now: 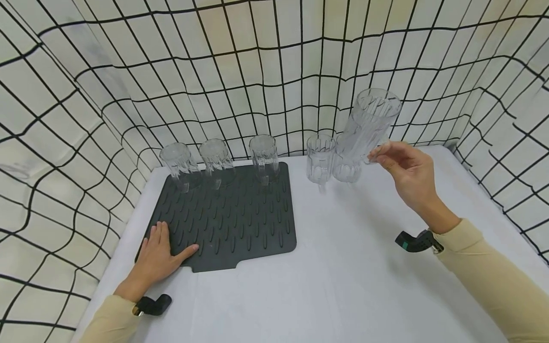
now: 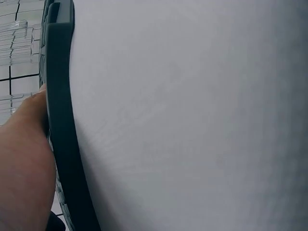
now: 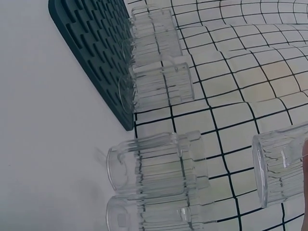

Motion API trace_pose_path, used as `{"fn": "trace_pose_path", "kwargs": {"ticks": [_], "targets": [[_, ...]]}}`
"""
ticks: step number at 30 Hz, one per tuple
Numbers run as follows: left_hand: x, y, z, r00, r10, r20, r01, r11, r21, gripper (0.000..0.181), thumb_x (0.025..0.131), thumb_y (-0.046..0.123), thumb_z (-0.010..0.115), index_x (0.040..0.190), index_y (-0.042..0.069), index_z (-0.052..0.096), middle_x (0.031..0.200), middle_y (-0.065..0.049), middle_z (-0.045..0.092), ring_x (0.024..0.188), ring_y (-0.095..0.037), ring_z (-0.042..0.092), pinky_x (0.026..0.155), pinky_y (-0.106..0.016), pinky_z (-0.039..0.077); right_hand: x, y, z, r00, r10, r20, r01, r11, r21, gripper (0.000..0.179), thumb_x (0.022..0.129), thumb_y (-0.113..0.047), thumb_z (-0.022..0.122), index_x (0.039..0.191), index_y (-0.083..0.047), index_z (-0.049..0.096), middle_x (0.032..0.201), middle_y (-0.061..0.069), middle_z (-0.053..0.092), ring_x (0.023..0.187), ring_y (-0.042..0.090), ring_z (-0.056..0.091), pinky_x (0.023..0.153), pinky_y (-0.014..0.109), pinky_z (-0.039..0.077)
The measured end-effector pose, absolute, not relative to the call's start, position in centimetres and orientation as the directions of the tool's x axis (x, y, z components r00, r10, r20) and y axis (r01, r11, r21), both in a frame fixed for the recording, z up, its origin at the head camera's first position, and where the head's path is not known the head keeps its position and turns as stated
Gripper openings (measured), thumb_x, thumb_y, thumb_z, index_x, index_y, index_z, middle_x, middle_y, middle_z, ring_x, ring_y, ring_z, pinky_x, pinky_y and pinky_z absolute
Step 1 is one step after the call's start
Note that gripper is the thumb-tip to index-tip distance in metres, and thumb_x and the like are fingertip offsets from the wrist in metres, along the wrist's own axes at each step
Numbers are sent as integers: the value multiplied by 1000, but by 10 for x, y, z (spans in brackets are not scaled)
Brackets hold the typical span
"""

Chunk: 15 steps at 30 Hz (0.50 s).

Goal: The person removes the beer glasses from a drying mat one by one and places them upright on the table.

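My right hand (image 1: 409, 174) pinches a clear glass mug (image 1: 371, 116) by the handle side, with the mug raised off the table in front of the net. In the right wrist view this mug (image 3: 279, 166) hangs above the table, fingertips at its edge. Just below it, two more glass mugs (image 1: 320, 159) (image 3: 159, 166) stand side by side on the white table. My left hand (image 1: 156, 257) rests flat on the front left corner of a dark grey ribbed drying mat (image 1: 240, 219), thumb spread. Along the mat's back edge stand three glass mugs (image 1: 263, 155).
A black grid net (image 1: 274, 62) over pale walls encloses the table at the back and sides. The white tablecloth (image 1: 326, 286) spreads in front and to the right of the mat. A small black device (image 1: 418, 241) sits on each wrist.
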State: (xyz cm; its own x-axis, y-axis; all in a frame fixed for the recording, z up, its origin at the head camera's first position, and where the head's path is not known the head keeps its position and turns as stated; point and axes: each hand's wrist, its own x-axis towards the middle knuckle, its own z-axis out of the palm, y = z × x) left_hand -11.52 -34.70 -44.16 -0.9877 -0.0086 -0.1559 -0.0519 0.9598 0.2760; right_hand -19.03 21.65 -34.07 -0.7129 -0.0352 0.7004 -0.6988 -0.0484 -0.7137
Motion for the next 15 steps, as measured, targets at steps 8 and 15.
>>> {"fn": "trace_pose_path", "kwargs": {"ticks": [8,15], "targets": [[-115,-348,-441,-987,-3,-159,-48,958,282,128,92,69,62,155,-23,-1,164,-46,-2,155,-61,-1,123,-77,8,-196,229,-340,-712,-3,702,-702,-10,-712,10,91,21,62,100,23,63,96,-1,80,89,11,75,88,18,61],[-115,-347,-442,-988,0,-154,-43,960,275,126,93,68,61,155,-23,1,163,-46,-1,155,-61,0,123,-77,8,-200,241,-340,-712,27,702,-702,8,-712,12,90,23,61,102,22,63,97,-1,80,91,10,76,89,17,61]]}}
